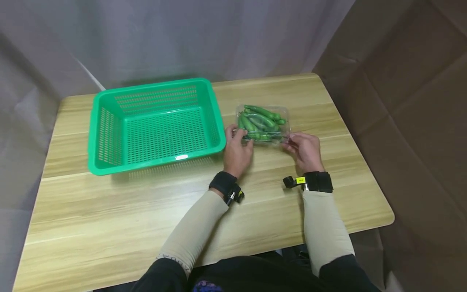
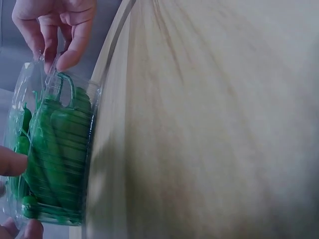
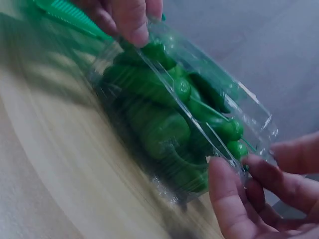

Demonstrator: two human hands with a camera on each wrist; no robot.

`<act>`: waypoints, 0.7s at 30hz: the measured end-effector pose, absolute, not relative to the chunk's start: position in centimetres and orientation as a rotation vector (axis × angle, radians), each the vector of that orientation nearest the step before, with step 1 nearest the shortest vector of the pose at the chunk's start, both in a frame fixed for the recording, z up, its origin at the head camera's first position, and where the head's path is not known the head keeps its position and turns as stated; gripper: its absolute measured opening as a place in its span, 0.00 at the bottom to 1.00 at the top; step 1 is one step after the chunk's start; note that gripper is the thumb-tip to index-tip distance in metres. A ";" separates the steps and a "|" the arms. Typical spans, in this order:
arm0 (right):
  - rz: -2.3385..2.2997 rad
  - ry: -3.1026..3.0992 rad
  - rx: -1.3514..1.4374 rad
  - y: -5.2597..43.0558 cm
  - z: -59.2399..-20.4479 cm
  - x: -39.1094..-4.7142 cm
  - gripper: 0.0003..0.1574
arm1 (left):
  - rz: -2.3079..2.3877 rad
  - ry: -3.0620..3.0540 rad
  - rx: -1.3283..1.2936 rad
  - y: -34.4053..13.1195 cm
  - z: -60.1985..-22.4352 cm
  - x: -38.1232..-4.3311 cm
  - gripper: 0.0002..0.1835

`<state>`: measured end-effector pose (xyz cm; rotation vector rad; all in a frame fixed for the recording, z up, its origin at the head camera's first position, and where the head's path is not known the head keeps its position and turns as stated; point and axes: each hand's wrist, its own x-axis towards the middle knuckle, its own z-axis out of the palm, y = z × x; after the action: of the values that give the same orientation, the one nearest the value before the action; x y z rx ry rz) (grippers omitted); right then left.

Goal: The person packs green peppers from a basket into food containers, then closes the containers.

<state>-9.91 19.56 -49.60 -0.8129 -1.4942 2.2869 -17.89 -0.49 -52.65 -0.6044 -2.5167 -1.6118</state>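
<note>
A clear plastic box point(image 1: 283, 112) full of long green peppers point(image 1: 261, 115) lies on the table, right of the basket. My left hand point(image 1: 238, 153) holds its near left corner, thumb on the front edge in the right wrist view. At the near right corner, my right hand point(image 1: 307, 151) pinches the plastic edge between thumb and fingers. Seen from the left wrist, the right hand point(image 2: 57, 30) grips the thin plastic at the box's end, and peppers point(image 2: 55, 144) show through the ribbed wall. The lid lies over the peppers.
A green plastic basket point(image 1: 157, 163) with slotted walls and nothing inside stands left of the box, its right rim close to my left hand. Both are on a wood-grain table point(image 1: 138, 219). A grey curtain point(image 1: 233, 40) hangs behind, and brown cloth point(image 1: 408, 121) lies to the right.
</note>
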 end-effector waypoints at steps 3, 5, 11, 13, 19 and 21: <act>2.245 -1.452 -0.869 19.2 -49.5 -10.0 0.08 | -1.673 -2.509 -0.621 -0.6 -52.8 -17.9 0.17; 2.213 -1.426 -0.881 18.8 -49.6 -10.1 0.08 | -1.733 -2.490 -0.616 -0.7 -52.9 -17.9 0.18; 2.099 -1.402 -0.930 17.9 -50.0 -10.7 0.06 | -1.925 -2.408 -0.563 -0.5 -53.0 -17.9 0.15; 2.061 -1.426 -0.948 17.8 -50.0 -10.8 0.07 | -1.951 -2.404 -0.555 -0.4 -53.0 -18.0 0.16; 2.077 -1.487 -0.940 18.1 -49.9 -10.8 0.05 | -2.073 -2.332 -0.505 -0.3 -53.1 -18.1 0.16; 2.091 -1.499 -0.944 18.3 -49.8 -10.7 0.05 | -2.118 -2.295 -0.482 -0.2 -53.2 -18.0 0.17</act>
<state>-10.67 18.35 -49.81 -0.9436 -1.4994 2.0911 -18.05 -0.21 -53.21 -0.4822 -2.2948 -2.1181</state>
